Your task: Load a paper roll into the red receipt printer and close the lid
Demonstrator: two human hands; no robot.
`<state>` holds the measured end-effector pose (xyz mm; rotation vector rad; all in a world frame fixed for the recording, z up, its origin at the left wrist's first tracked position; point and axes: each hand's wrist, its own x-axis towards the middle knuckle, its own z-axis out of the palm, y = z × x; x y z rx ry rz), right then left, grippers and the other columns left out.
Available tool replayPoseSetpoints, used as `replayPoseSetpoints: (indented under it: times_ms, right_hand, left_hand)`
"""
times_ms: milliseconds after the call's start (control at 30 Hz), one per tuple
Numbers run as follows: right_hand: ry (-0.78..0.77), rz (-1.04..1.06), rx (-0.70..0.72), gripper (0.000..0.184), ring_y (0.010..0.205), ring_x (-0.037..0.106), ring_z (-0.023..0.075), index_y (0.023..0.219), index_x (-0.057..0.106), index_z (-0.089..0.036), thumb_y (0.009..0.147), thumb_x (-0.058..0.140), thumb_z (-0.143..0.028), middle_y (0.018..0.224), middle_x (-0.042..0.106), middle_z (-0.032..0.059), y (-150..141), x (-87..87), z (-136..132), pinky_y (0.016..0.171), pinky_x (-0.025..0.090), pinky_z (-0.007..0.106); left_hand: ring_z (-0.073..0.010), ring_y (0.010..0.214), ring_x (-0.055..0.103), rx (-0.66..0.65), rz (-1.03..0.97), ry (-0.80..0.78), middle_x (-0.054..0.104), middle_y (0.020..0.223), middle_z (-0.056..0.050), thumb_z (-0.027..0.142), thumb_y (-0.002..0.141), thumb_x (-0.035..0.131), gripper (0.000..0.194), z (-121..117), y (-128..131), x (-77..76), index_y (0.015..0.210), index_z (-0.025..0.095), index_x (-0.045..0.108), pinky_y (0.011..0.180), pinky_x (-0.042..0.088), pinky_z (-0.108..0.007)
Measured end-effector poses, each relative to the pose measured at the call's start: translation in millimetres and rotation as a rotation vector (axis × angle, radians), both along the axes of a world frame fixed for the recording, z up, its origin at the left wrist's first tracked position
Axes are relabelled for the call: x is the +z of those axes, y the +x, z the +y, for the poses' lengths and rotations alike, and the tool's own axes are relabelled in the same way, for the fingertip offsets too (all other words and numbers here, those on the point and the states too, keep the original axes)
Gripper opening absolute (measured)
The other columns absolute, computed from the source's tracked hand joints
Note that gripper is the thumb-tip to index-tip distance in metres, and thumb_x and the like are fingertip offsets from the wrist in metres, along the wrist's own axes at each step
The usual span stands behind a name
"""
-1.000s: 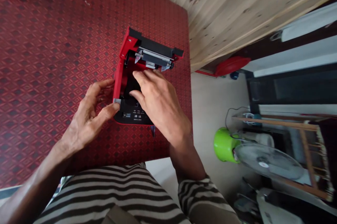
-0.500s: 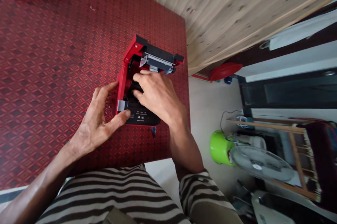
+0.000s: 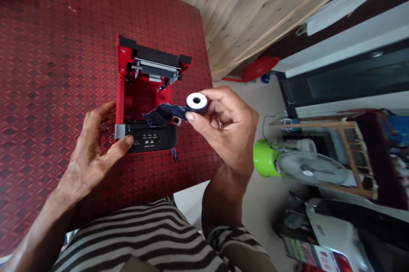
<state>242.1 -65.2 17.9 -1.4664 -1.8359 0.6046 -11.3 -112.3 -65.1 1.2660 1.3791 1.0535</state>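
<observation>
While your left hand (image 3: 91,150), half open, is bracing the printer (image 3: 150,141), your right hand (image 3: 231,129) (now out of the bay (image 3: 140,97), exposing it) is pinching the roll (image 3: 196,107).

Right hand (image 3: 230,129) grips a paper roll (image 3: 197,95), dark loose end trailing over the front of an open red-and-black receipt printer (image 3: 153,139). Left hand (image 3: 91,153) contacts its near left corner. Tabletop (image 3: 64,72): red, patterned.

I'm getting dim, soft light; shadow is darkening the worktop (image 3: 64,59) near the shirt (image 3: 143,233), the roll (image 3: 196,106) is showing crisply, and my right edge is blurring.
</observation>
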Motion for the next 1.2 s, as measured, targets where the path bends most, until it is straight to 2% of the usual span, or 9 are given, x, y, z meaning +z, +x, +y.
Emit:
replayPoseSetpoints:
  times_ms: [267, 400, 567, 767, 833, 900, 967, 1100, 1200]
  right_hand:
    - [-0.135, 0.332, -0.141, 0.028, 0.077, 0.064, 0.0116, 0.107, 0.062, -0.026, 0.088, 0.077, -0.039, 0.097, 0.069, -0.0031, 40.8, -64.6, 18.2, 0.069, 0.054, 0.026]
    - [-0.169, 0.28, -0.117, 0.028, 0.084, 0.067, 0.0137, 0.107, 0.059, -0.025, 0.089, 0.072, -0.042, 0.1, 0.071, -0.001, 40.6, -87.5, 34.3, 0.076, 0.056, 0.029]
    - [-0.247, 0.228, -0.052, 0.023, 0.077, 0.066, 0.0124, 0.107, 0.058, -0.023, 0.088, 0.069, -0.032, 0.102, 0.072, 0.0005, 30.9, -109.3, 41.7, 0.069, 0.053, 0.028]
    - [-0.225, 0.151, -0.082, 0.047, 0.079, 0.067, 0.0133, 0.13, 0.057, -0.022, 0.085, 0.073, -0.027, 0.115, 0.074, 0.0051, 39.8, -101.4, 28.0, 0.071, 0.055, 0.03]
    - [-0.176, 0.112, -0.13, 0.035, 0.082, 0.068, 0.0136, 0.122, 0.062, -0.022, 0.089, 0.069, -0.025, 0.116, 0.074, 0.0055, 46.6, -91.0, 16.4, 0.072, 0.055, 0.03]
    - [-0.169, 0.069, -0.154, 0.015, 0.08, 0.068, 0.0132, 0.106, 0.068, -0.023, 0.091, 0.065, -0.022, 0.101, 0.075, 0.0018, 49.7, -81.3, 3.1, 0.072, 0.054, 0.029]
    - [-0.234, 0.044, -0.103, 0.013, 0.074, 0.066, 0.0124, 0.101, 0.071, -0.023, 0.089, 0.069, -0.021, 0.092, 0.074, -0.0009, 46.4, -76.1, -8.2, 0.069, 0.052, 0.028]
    - [-0.211, 0.06, 0.016, 0.036, 0.095, 0.07, 0.0164, 0.118, 0.071, -0.022, 0.083, 0.073, -0.014, 0.11, 0.075, 0.0037, 25.3, -86.0, -15.2, 0.085, 0.057, 0.033]
    - [-0.153, 0.098, -0.011, 0.028, 0.103, 0.07, 0.0186, 0.11, 0.072, -0.022, 0.084, 0.069, -0.013, 0.11, 0.076, 0.0047, 13.7, -99.5, -12.1, 0.095, 0.056, 0.038]
  left_hand:
    - [-0.0338, 0.128, 0.064, 0.018, -0.035, -0.069, 0.064, 0.144, -0.008, 0.05, 0.077, 0.082, 0.079, 7.7, 4.7, 4.7, 0.148, 0.033, 0.054, 0.111, 0.056, -0.057]
    - [-0.0324, 0.126, 0.066, 0.029, -0.02, -0.061, 0.068, 0.14, -0.005, 0.047, 0.078, 0.081, 0.073, 8.5, 6.2, 5.6, 0.146, 0.037, 0.056, 0.105, 0.059, -0.054]
    - [-0.0318, 0.126, 0.066, 0.018, -0.01, -0.042, 0.069, 0.138, -0.001, 0.046, 0.078, 0.08, 0.068, 8.9, 5.4, 5.1, 0.142, 0.044, 0.059, 0.102, 0.06, -0.052]
    - [-0.0312, 0.124, 0.066, 0.019, -0.002, -0.031, 0.069, 0.137, -0.001, 0.046, 0.078, 0.08, 0.068, 9.6, 5.0, 7.5, 0.142, 0.044, 0.059, 0.104, 0.06, -0.053]
    - [-0.0316, 0.127, 0.065, 0.016, -0.001, -0.036, 0.068, 0.138, 0.0, 0.046, 0.078, 0.08, 0.068, 10.0, 5.8, 8.6, 0.142, 0.044, 0.059, 0.108, 0.058, -0.054]
    - [-0.0322, 0.129, 0.064, 0.006, -0.01, -0.034, 0.068, 0.139, 0.0, 0.045, 0.078, 0.08, 0.069, 10.2, 6.3, 8.7, 0.143, 0.044, 0.059, 0.111, 0.056, -0.055]
    - [-0.0326, 0.13, 0.064, -0.003, -0.019, -0.023, 0.067, 0.142, 0.0, 0.045, 0.078, 0.081, 0.069, 10.1, 5.8, 7.6, 0.143, 0.044, 0.058, 0.11, 0.057, -0.055]
    - [-0.0338, 0.129, 0.064, 0.011, 0.006, -0.05, 0.066, 0.143, -0.003, 0.049, 0.078, 0.08, 0.073, 8.2, 4.0, 4.5, 0.146, 0.041, 0.056, 0.107, 0.058, -0.055]
    - [-0.0343, 0.128, 0.064, 0.023, 0.012, -0.068, 0.067, 0.141, -0.005, 0.053, 0.078, 0.08, 0.076, 6.5, 3.3, 3.7, 0.148, 0.038, 0.055, 0.109, 0.056, -0.055]
